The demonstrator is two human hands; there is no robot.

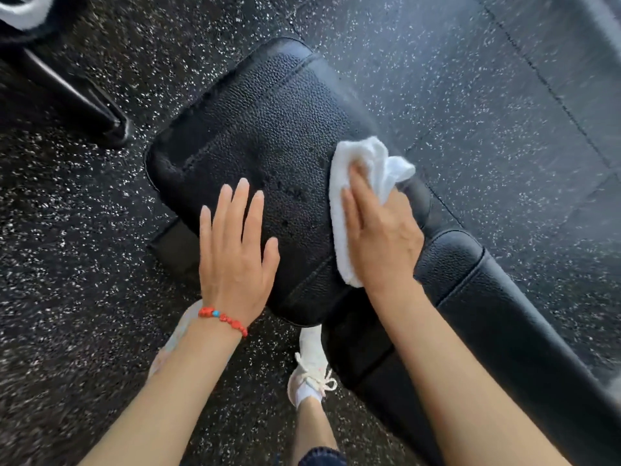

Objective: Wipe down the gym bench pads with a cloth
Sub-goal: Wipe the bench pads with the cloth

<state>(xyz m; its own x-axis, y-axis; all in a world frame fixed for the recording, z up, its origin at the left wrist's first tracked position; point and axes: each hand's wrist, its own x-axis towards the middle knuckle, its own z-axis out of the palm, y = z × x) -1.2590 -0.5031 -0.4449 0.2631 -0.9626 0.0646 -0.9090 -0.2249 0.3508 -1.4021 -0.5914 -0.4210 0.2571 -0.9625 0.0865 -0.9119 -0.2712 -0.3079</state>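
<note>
Head camera, looking down: 2 bare forearms reach over a black, pebble-textured seat pad (268, 129) of a gym bench standing on speckled rubber floor (487, 112). The right hand (379, 237) lies flat with fingers together, pressing a white cloth (339, 196) against the pad's right edge; the cloth is folded under the palm, with a loose bunch sticking out beyond the fingertips. Pressing with the whole palm likely spreads the wipe over more surface. The left hand (235, 247), with a red bead bracelet (223, 320) at the wrist, rests open on the pad's near side, fingers slightly spread and holding nothing, probably to steady the body while leaning in. A second, longer back pad (504, 317) runs away to the lower right, just beside the seat pad, and appears yet to be wiped. 1 white sneaker (311, 375) stands on the floor below.
</note>
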